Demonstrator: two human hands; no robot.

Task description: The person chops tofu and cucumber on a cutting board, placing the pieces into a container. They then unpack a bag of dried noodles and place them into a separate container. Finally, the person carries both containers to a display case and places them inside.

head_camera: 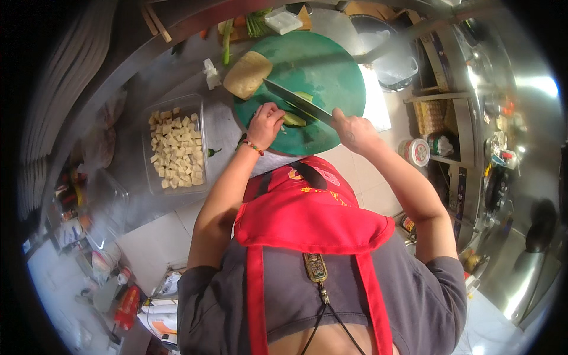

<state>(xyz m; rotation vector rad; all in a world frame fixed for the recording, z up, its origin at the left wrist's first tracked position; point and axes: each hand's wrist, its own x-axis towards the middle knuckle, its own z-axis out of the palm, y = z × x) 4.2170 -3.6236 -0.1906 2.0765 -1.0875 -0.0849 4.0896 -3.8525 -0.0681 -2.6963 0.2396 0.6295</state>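
My right hand (353, 131) is closed around the handle of a cleaver-like kitchen knife (299, 103), whose blade slants up and left over a round green cutting board (328, 62). Under and beside the blade lie pale green vegetable pieces (293, 120). The fingers of my left hand (267, 122), bent, rest on the left end of the nearest piece. A large pale tan block of food (248, 75), its kind unclear, sits on the board's upper left edge. Left of the board, a clear plastic container (203, 133) holds many pale cubes (176, 148).
A small green pepper (214, 152) lies between container and board. Beyond the board are a green stalk (227, 42), green beans or similar stems (257, 24) and a white tray (282, 20). A bag-lined black tub (392, 57) stands upper right, shelves and a white lidded tub (415, 152) at right.
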